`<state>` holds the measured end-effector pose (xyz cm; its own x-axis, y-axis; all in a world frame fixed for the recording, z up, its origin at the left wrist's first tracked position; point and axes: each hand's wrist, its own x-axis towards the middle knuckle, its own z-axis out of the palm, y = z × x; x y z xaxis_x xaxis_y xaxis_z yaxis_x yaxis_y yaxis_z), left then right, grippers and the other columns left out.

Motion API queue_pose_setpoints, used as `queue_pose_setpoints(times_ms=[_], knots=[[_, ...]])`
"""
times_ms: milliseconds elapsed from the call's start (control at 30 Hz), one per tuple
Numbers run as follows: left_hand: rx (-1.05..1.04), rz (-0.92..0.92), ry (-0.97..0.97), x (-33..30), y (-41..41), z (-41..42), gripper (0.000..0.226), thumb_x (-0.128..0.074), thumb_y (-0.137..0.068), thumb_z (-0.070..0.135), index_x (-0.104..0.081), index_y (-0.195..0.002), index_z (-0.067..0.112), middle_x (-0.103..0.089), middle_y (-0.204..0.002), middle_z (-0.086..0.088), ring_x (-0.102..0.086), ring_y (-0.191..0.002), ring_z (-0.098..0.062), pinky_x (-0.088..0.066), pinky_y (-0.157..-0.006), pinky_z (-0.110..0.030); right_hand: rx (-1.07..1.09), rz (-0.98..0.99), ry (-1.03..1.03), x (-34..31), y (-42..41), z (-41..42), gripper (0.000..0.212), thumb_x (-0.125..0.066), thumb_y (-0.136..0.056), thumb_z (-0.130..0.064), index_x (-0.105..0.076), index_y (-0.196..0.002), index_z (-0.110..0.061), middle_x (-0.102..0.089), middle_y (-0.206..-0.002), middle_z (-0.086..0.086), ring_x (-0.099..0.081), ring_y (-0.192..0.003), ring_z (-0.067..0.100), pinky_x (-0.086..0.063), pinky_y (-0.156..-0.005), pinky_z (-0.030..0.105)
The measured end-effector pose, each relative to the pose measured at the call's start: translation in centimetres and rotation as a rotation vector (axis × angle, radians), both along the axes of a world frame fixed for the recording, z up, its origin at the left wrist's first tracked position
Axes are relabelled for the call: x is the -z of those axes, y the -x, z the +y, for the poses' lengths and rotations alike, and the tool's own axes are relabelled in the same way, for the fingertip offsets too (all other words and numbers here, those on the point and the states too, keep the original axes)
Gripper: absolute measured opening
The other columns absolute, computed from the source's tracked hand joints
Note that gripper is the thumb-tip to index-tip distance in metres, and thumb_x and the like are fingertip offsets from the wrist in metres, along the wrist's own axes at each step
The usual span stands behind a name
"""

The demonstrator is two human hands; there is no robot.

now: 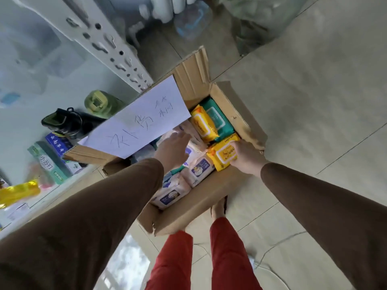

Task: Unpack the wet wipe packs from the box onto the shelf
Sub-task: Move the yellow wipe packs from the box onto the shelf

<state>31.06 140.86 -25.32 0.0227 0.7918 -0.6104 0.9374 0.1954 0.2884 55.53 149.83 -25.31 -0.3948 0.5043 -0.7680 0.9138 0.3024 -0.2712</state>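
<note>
An open cardboard box [201, 201] sits on the floor in front of me, filled with wet wipe packs. My right hand [247, 156] grips a yellow wipe pack [223, 154] at the box's right side. My left hand [172, 150] reaches into the middle of the box with fingers extended over white wipe packs [201, 169]; what it touches is blurred. Another yellow pack [203, 124] and a green pack [217, 120] lie at the far end. A white paper sign [138, 122] with handwriting is stuck on the left flap. The white shelf [69, 181] runs along the left.
The shelf holds green and blue toothpaste boxes [50, 162], a black bottle [67, 122], a green bottle [100, 103] and a yellow packet [18, 192]. A perforated white shelf upright [109, 49] rises at upper left. My red trouser legs [201, 258] stand behind the box on tiled floor.
</note>
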Motion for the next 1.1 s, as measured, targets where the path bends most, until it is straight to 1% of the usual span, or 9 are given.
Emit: queue_pose_setpoints(times_ms=[100, 200, 333, 433, 533, 633, 800, 933, 1100], knots=[[0.055, 0.053, -0.064, 3.9, -1.2, 2.8, 0.058, -0.065, -0.087, 0.020, -0.040, -0.140, 0.016, -0.038, -0.148, -0.007, -0.042, -0.133, -0.029, -0.044, -0.101, -0.042, -0.094, -0.005, 0.001, 4.3, 0.3, 1.9, 0.072, -0.067, -0.093, -0.023, -0.029, -0.153, -0.011, -0.034, -0.153, 0.011, -0.036, -0.140, 0.027, -0.035, -0.113, 0.040], [0.178, 0.127, -0.159, 7.8, -2.0, 5.5, 0.069, -0.061, -0.089, 0.008, -0.031, -0.150, 0.016, -0.028, -0.158, -0.007, -0.028, -0.145, -0.028, -0.035, -0.113, -0.043, -0.297, -0.047, -0.039, 7.9, 0.6, 3.0, 0.075, -0.067, -0.092, -0.017, -0.026, -0.154, -0.009, -0.031, -0.154, 0.012, -0.032, -0.142, 0.028, -0.033, -0.115, 0.039], [0.368, 0.307, -0.263, 11.8, -2.0, 8.3, 0.065, -0.052, -0.093, 0.009, -0.028, -0.153, 0.013, -0.027, -0.160, -0.010, -0.023, -0.148, -0.029, -0.027, -0.118, -0.043, -0.575, -0.100, -0.223, 10.9, 1.1, 3.5, 0.049, -0.064, -0.091, -0.017, -0.041, -0.133, -0.006, -0.049, -0.130, 0.013, -0.047, -0.121, 0.028, -0.045, -0.098, 0.038], [0.495, 0.449, -0.339, 13.1, -2.3, 9.6, 0.058, -0.058, -0.091, 0.015, -0.037, -0.145, 0.013, -0.044, -0.149, -0.008, -0.038, -0.139, -0.028, -0.034, -0.111, -0.043, -0.628, -0.116, -0.302, 12.0, 1.5, 3.3, 0.045, -0.067, -0.088, -0.019, -0.045, -0.125, -0.008, -0.052, -0.120, 0.012, -0.046, -0.115, 0.029, -0.043, -0.090, 0.039], [0.606, 0.530, -0.336, 12.8, -3.1, 9.9, 0.042, -0.066, -0.087, 0.023, -0.053, -0.126, 0.018, -0.062, -0.120, 0.001, -0.054, -0.111, -0.024, -0.041, -0.092, -0.036, -0.732, -0.153, -0.318, 12.3, 1.9, 3.5, 0.046, -0.074, -0.080, -0.030, -0.054, -0.118, -0.012, -0.054, -0.116, 0.007, -0.045, -0.113, 0.027, -0.040, -0.090, 0.039], [0.678, 0.568, -0.337, 11.7, -3.4, 9.4, 0.027, -0.065, -0.089, 0.022, -0.064, -0.115, 0.021, -0.062, -0.117, 0.003, -0.053, -0.110, -0.023, -0.039, -0.094, -0.035, -0.805, -0.146, -0.302, 11.0, 1.7, 4.0, 0.041, -0.075, -0.080, -0.033, -0.067, -0.118, -0.021, -0.056, -0.117, 0.003, -0.046, -0.112, 0.025, -0.038, -0.092, 0.039], [0.472, 0.396, -0.325, 6.0, -3.8, 7.2, 0.022, -0.052, -0.092, 0.017, -0.062, -0.112, 0.020, -0.066, -0.111, 0.001, -0.058, -0.111, -0.026, -0.032, -0.109, -0.039, -0.674, -0.024, -0.263, 5.6, -0.2, 3.4, 0.047, -0.063, -0.084, -0.009, -0.061, -0.125, -0.032, -0.059, -0.119, 0.004, -0.060, -0.105, 0.028, -0.038, -0.069, 0.031], [0.076, 0.273, -0.225, -1.7, -2.7, 3.8, 0.035, -0.063, -0.090, 0.038, -0.055, -0.119, 0.022, -0.066, -0.109, -0.004, -0.063, -0.100, -0.028, -0.047, -0.072, -0.037, -0.585, -0.006, -0.158, -0.9, 0.0, 2.6, 0.053, -0.066, -0.083, -0.017, -0.053, -0.133, -0.031, -0.064, -0.117, 0.006, -0.065, -0.097, 0.028, -0.043, -0.068, 0.031], [-0.229, 0.139, -0.203, -12.1, 2.6, -4.1, 0.033, -0.056, -0.091, 0.052, -0.044, -0.101, 0.023, -0.059, -0.089, -0.003, -0.061, -0.092, -0.031, -0.043, -0.066, -0.035, -0.514, 0.086, -0.066, -10.5, 3.6, -0.3, 0.051, -0.071, -0.081, -0.022, -0.048, -0.126, -0.018, -0.064, -0.108, 0.008, -0.061, -0.088, 0.028, -0.047, -0.062, 0.033]])
